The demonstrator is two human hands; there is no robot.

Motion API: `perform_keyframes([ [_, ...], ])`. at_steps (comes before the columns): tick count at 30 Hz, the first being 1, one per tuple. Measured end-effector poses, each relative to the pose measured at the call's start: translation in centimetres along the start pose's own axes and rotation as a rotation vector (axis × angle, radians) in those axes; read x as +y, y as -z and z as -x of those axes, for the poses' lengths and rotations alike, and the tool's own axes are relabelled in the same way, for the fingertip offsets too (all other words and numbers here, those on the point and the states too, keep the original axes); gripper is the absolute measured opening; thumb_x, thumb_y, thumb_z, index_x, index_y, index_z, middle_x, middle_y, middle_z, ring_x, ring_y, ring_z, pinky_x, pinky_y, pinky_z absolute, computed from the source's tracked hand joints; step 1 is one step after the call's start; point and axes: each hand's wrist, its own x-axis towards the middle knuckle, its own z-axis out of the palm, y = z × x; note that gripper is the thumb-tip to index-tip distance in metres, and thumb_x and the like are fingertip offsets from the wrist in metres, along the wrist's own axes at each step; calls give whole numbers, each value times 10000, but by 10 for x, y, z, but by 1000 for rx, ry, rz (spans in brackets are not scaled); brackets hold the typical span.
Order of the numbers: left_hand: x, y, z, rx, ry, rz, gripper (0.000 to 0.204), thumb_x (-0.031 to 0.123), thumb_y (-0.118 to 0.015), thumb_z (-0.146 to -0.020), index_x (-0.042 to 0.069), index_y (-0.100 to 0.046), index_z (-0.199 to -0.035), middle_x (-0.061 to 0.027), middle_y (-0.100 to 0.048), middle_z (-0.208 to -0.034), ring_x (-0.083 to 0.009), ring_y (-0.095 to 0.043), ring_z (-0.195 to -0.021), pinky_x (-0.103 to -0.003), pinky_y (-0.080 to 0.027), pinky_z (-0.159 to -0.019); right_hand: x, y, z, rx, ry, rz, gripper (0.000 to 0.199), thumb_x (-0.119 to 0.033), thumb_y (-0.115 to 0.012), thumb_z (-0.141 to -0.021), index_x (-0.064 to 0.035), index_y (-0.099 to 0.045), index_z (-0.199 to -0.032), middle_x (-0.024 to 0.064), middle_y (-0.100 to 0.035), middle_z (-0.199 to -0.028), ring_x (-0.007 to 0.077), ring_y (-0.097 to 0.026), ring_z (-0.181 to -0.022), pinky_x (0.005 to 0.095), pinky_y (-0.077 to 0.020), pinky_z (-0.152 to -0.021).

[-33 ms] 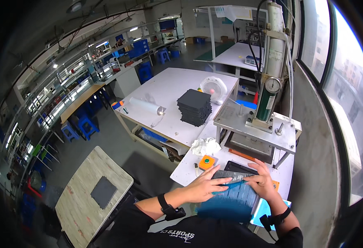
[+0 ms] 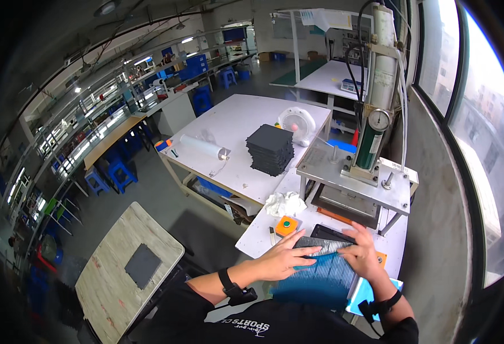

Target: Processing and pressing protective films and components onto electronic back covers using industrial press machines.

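In front of my body lies a ribbed rectangular piece (image 2: 318, 278), grey at its far end and teal-blue nearer me. Blue film (image 2: 323, 260) shows across its upper part, blurred at the edges. My left hand (image 2: 286, 255) is at the left side, fingers reaching over the ribs, the thumb and fingers closed at the film. On the right, my right hand (image 2: 362, 252) is bent at the far corner, thumb and fingertips pinched at the film, the other fingers raised. Just beyond lies a black tray (image 2: 329, 232), partly covered.
A press (image 2: 372, 149) with a metal plate stands at the right, by the window. Near the hands are an orange button box (image 2: 287, 225) and crumpled white cloth (image 2: 285, 203). Farther off are a stack of black sheets (image 2: 270, 149) and a white fan (image 2: 298, 123). One dark sheet (image 2: 143, 266) lies on the left table.
My right hand's fingers have shifted slightly, and the teal strip that stretched between the hands is less distinct. My left hand stays nearly in place.
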Motion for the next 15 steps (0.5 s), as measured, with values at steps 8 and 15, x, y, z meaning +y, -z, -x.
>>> perform_keyframes([
  [8,-2,-7,10,11,78,142,220,153,-671,-796,156,-702,-1014,47,-442,-1399,-387,-165,-1380,-493,-171,-1121,-33,-4,27,-29,76,195,174,-76,-698,-655,-124,-707,-822,52,-623,-1070,295,-509,-1130,459,-378,-963],
  [15,-3,-2,15,20,32,162,194,170,-648,-824,135,-698,-1008,20,-445,-1396,-425,-131,-1376,-534,-150,-1108,9,3,27,-53,-180,-162,382,55,-685,-556,-148,-742,-875,104,-522,-1277,354,-368,-1269,463,-326,-1018],
])
